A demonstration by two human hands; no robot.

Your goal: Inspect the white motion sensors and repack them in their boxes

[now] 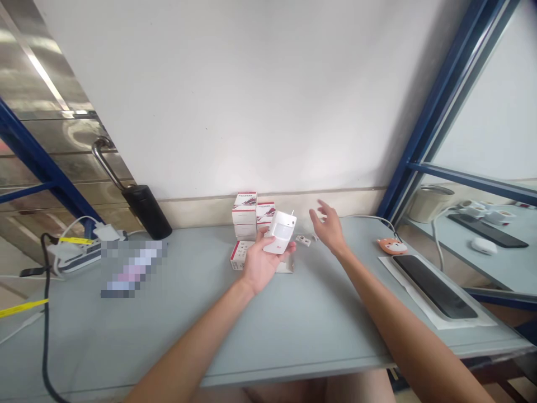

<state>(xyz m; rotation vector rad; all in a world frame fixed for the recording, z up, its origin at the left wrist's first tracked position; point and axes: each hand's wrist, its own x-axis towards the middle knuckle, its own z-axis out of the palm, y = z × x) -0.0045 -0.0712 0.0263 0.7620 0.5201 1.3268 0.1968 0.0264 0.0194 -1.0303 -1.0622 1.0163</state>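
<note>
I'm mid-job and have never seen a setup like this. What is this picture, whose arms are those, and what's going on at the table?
There is no machine here: the arms belong to a person working bare-handed. The single picture comes from a camera on that person's head, looking forward and down.

The left hand holds a white device above the grey-blue table. The right hand is raised and open, with nothing visibly gripped. Behind the device are red-and-white boxes, and small white pieces lie nearby.

To the right are an orange item and a long black-faced object; on the left, a power strip.
</note>
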